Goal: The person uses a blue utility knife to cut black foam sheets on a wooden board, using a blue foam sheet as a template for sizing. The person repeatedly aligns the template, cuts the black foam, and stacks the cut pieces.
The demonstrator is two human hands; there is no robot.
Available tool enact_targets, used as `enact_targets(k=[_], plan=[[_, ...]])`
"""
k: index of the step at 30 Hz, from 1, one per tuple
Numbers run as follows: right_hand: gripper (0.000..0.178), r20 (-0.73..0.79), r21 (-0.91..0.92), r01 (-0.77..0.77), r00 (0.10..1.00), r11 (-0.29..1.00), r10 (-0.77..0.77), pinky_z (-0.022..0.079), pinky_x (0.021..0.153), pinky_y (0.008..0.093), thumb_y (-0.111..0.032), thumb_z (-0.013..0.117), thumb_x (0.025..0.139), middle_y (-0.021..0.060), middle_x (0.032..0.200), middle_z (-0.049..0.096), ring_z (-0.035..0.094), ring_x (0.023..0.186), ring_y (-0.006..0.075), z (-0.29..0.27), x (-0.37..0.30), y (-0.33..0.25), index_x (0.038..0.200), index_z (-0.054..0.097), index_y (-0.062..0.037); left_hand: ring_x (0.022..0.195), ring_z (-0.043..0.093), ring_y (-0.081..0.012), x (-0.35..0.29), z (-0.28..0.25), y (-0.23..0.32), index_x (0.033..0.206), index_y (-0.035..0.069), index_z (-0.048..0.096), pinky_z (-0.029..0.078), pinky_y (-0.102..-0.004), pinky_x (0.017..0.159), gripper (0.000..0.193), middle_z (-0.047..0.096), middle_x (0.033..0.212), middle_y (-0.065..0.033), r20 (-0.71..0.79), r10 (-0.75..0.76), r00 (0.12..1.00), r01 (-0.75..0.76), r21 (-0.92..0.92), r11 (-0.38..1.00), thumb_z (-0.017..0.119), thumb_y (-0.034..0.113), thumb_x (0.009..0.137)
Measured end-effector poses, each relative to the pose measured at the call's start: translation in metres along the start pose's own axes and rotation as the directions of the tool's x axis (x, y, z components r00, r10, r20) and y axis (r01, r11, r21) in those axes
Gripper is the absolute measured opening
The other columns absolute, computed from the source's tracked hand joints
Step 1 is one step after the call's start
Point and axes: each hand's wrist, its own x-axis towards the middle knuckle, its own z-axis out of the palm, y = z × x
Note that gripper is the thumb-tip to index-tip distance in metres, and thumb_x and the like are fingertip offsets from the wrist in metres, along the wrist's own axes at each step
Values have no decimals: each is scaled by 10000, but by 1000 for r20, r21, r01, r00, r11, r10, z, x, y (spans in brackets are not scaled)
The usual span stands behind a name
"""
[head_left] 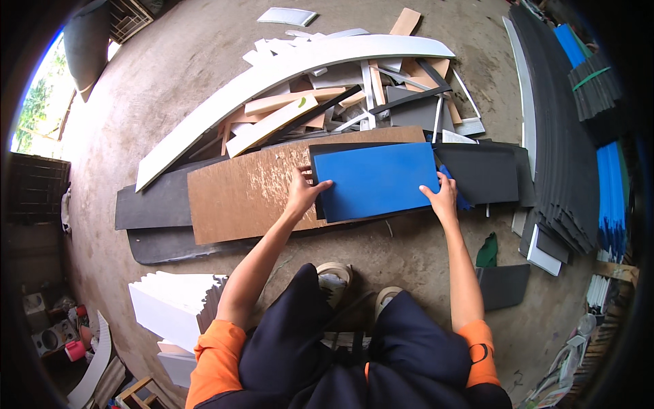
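A flat rectangular blue sheet [378,180], foam-like, lies over a black sheet [315,150] whose edge peeks out at its top and left. My left hand [304,191] grips the left edge, thumb on the blue face and fingers at the black edge. At the right edge my right hand [441,196] pinches the blue sheet, thumb on top, its other fingers partly hidden behind. Beneath is a worn brown board [225,204], resting on dark grey sheets [153,204]. A crumpled dark blue piece [463,194] shows beside my right hand.
Beyond the board lies a heap of offcuts [272,105], with a long curved white strip [300,61] across it. Tall stacks of dark grey sheets [558,170] line the right. White sheets [163,310] are stacked at lower left. A dark green scrap [488,251] lies near my right forearm.
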Motion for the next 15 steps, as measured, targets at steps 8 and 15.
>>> enact_targets(k=[8, 15], plan=[[564, 21, 4, 61, 998, 998, -61, 389, 856, 399, -271, 693, 699, 141, 1041, 477, 469, 976, 325, 23, -16, -27, 1163, 465, -47, 847, 577, -284, 17, -29, -40, 1107, -49, 519, 480, -344, 756, 575, 523, 1030, -187, -101, 191, 976, -132, 423, 897, 729, 278, 682], [561, -27, -39, 29, 999, 999, -30, 392, 857, 399, -283, 694, 703, 139, 1046, 479, 460, 996, 326, 29, -25, -37, 1161, 471, -46, 889, 512, -319, 17, -27, -40, 1187, -13, 474, 441, -366, 795, 540, 487, 1027, -213, -38, 321, 946, -263, 485, 834, 660, 245, 751]])
